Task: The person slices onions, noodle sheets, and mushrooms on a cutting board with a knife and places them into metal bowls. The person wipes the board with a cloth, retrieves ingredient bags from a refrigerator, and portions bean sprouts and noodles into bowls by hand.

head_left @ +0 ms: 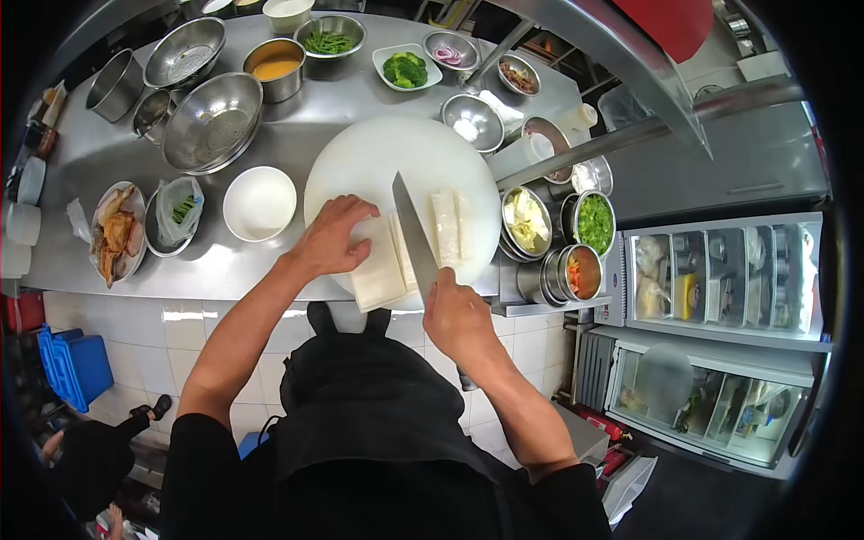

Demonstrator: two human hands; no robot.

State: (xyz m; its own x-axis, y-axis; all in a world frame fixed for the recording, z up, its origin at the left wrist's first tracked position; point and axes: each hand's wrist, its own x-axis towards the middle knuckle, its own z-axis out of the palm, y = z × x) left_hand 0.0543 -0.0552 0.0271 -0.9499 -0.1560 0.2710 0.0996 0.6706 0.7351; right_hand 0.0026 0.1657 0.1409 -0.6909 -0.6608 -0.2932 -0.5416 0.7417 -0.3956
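My right hand (459,319) is wrapped round the handle of a large kitchen knife (412,220), its blade pointing away from me across the round white cutting board (360,148). Left of the blade lies a pale, flat rectangular slab of food (378,274), its near end at the board's front edge; I cannot make out its exact kind. Two cut strips of the same pale food (445,225) rest right of the blade. My left hand (337,236) is at the slab's left side, thumb and fingers apart; whether the fingertips touch it is unclear.
A white bowl (260,204) and a metal colander (212,121) stand left of the board. Behind it are a bowl of broccoli (405,69) and a bowl of green beans (328,40). Bowls of chopped vegetables (594,222) and an open fridge (720,279) are on the right.
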